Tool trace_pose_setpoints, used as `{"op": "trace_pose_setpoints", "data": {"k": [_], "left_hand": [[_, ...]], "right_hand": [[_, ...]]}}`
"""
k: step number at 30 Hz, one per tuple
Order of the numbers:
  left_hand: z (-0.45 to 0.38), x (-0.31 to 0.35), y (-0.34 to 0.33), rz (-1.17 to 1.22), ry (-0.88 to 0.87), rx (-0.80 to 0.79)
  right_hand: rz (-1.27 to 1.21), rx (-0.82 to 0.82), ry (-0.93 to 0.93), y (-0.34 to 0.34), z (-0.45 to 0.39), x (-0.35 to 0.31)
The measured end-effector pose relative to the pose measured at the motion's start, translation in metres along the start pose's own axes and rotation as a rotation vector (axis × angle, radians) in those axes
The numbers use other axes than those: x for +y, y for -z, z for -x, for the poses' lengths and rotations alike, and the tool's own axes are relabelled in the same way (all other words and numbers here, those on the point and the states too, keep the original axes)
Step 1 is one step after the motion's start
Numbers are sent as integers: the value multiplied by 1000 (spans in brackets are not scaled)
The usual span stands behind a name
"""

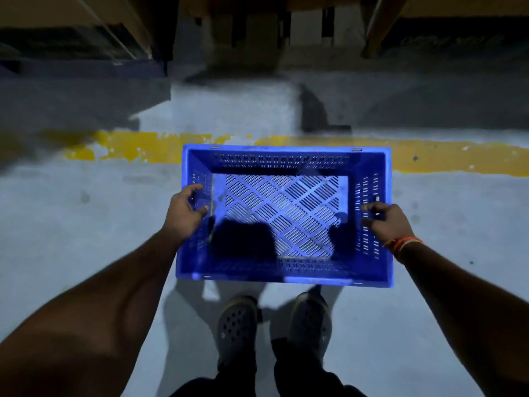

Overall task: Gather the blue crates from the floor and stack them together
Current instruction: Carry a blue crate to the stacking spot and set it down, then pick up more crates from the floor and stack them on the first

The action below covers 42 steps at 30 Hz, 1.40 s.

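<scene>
One blue crate (286, 216) is in my hands, carried level above the gray floor (86, 224), just in front of my feet, with its open top toward me. My left hand (186, 213) grips the left short wall, the fingers curled over the rim near the handle slot, and my right hand (383, 222) grips the right short wall in the same way, with an orange band (403, 244) on that wrist. I see nothing inside the crate, and its walls and bottom are full of slots, so I judge it is light and also stiff; it should not bend when I hold it at both ends. The plastic looks smooth and maybe a little slippery, so the handle slots in the short walls are the best place to hold, one hand on each side to keep it balanced. On the floor beyond the crate runs a worn yellow line (429, 159) from left to right. Farther away I see dark racks or shelves with slanted posts (383, 27), and between them something like cardboard boxes, but this part is dim and blurred. No other blue crate is visible. My two shoes (237, 325) are near the lower edge. Nothing lies on the floor directly before me, so the way forward seems free.
</scene>
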<state>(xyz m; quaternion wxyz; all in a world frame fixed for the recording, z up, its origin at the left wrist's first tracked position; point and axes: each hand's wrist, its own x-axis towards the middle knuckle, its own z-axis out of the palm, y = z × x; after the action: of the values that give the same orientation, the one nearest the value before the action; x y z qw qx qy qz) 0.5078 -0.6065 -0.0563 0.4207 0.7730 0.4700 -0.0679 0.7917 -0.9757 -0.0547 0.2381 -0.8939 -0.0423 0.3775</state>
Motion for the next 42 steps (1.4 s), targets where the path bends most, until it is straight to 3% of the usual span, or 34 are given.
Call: {"op": "trace_pose_setpoints", "data": {"k": [6,12,14,17,22,31,42], "left_hand": [[50,41,27,-144,32,-54],[154,136,64,-56,-140,-61],[199,173,82,50,-84,-66],[261,226,109,161,54,-180],[333,289,151,45,-56,-336],[400,348,151,-178,-343,-567],[530,373,70,-366,-610,-993]], "right_hand": [[92,11,-52,21,53,-24],[-135,49,3,63,170,-71],[-299,4,-36,82,218,-90],[-443,-53,-99,106,289,-103],[-514,-18,-130,143,398,-106],[-654,236,-218,174,559,-65],[-998,642,-530,96,768,46]]}}
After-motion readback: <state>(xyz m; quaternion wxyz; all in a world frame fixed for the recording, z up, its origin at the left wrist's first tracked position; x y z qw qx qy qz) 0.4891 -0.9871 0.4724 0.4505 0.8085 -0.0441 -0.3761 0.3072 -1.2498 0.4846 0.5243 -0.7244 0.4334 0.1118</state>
